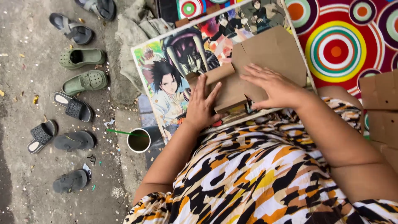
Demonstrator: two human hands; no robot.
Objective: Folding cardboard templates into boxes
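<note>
Two hands lie flat on one sheet of brown cardboard (265,56), and that is most of what we can check. Our left hand (202,105) is spread wide, fingers splayed, palm down on the sheet's folded flap (215,75) at about eight o'clock of the sheet; it grips nothing, only presses. Our right hand (271,85) is likewise open and flat, pressing the sheet at about six o'clock, fingers pointing toward ten o'clock. The cardboard rests on a picture board (174,62) printed with cartoon figures, which is propped on our lap.

We see several ways this could slip, as a matter of judgement. With neither hand closed on anything, the cardboard is held only by pressure, so lifting either palm could let the flap spring open or the sheet slide toward twelve o'clock. The board looks tilted and overhangs our lap, so a hard push at its eight o'clock corner could tip it toward the cup (139,140) standing on the ground at seven o'clock of our left hand, with a green straw (118,132) beside it. A small folded piece (231,105) between our hands could be crushed. Sandals (85,81) lie well apart at nine o'clock, more cardboard (379,89) at three o'clock.
</note>
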